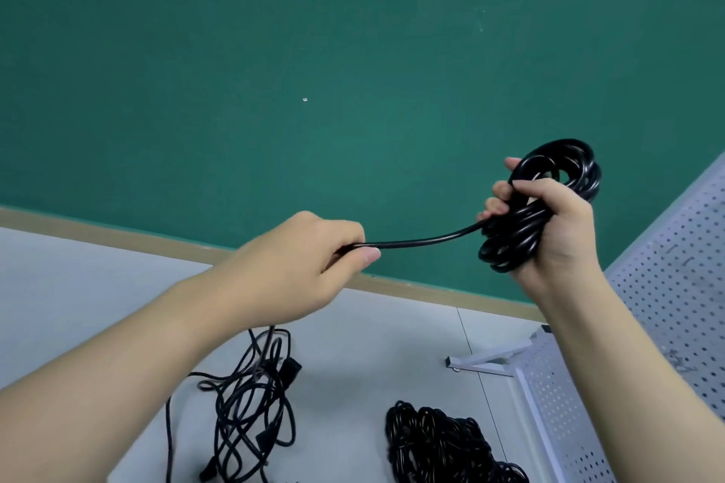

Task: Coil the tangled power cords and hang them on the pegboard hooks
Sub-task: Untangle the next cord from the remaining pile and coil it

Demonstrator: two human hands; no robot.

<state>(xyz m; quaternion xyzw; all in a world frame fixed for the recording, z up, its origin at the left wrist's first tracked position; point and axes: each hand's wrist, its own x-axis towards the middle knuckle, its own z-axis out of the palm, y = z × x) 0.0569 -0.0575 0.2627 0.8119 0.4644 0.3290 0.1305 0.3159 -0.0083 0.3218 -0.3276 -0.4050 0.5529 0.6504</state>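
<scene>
My right hand grips a coiled black power cord, its loops bunched in my palm and raised in front of the green wall. A free length of that cord runs left to my left hand, which pinches it between thumb and fingers. On the white table below lie a loose tangle of thin black cords with plugs and, to its right, a denser black cord pile. The white pegboard stands at the right edge, behind my right forearm. I see no hooks clearly.
A green wall with a tan trim strip fills the background. The pegboard's white metal foot rests on the table near the right side. Bare table surface lies at the left.
</scene>
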